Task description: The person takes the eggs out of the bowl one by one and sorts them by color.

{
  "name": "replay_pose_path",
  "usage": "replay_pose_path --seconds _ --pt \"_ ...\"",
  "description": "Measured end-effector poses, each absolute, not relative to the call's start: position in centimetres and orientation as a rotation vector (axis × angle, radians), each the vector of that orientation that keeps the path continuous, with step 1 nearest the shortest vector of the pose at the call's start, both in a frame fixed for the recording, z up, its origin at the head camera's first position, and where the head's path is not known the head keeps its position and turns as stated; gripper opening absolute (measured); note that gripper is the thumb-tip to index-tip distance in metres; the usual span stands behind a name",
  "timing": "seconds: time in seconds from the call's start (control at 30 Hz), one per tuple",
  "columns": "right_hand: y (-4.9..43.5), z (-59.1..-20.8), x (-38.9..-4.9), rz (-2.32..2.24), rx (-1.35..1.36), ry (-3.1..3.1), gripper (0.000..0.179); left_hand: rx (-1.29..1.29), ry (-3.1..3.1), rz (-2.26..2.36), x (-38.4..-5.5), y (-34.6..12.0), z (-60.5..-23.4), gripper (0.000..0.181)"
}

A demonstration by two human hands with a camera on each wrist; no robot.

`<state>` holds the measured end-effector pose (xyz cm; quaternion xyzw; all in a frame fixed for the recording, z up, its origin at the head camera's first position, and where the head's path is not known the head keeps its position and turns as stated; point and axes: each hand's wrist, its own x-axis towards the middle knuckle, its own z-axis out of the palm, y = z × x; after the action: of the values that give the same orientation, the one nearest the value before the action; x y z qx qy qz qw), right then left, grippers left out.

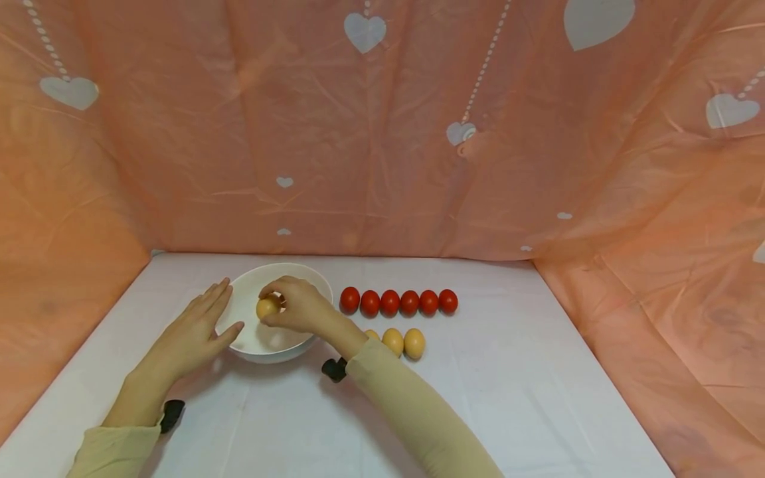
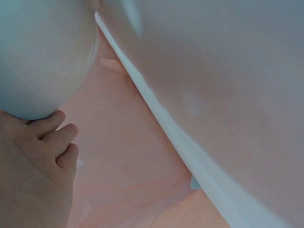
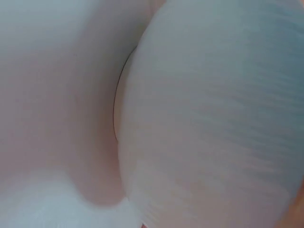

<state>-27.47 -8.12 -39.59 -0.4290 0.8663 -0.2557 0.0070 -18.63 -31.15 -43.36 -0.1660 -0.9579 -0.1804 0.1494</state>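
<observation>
A white bowl [image 1: 269, 357] stands at the left of the table. Over its inside, my right hand [image 1: 299, 305] pinches a yellowish-tan egg [image 1: 267, 309] between thumb and fingers. At the bowl's left side is my left hand [image 1: 188, 335], fingers straight, fingertips and thumb at the rim. In the left wrist view, the left hand's fingers [image 2: 52, 126] lie against the outer wall of the bowl [image 2: 42, 57]. The right wrist view is filled mostly by the bowl's outside [image 3: 204, 114]; the right hand and the egg are hidden there.
Right of the bowl runs a row of several red, glossy egg-shaped things [image 1: 390, 303]. Nearer to me lie tan eggs [image 1: 414, 344], one partly hidden behind the right forearm. The white-covered table [image 1: 502, 372] is enclosed by an orange-pink curtain [image 1: 370, 166] with hearts.
</observation>
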Motion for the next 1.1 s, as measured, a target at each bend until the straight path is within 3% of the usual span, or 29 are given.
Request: replay_pose_path --seconds 0.67,1.1 --pt "-2.1 -38.9 -24.9 -1.394 -1.364 2.602 0.04 -0.476 -2.754 -0.52 -18.9 -31.2 -43.5 0.079" --pt "3.3 -39.4 -24.7 -1.541 -1.311 2.699 0.041 -0.502 -2.73 -0.524 -19.0 -31.3 -43.7 0.078"
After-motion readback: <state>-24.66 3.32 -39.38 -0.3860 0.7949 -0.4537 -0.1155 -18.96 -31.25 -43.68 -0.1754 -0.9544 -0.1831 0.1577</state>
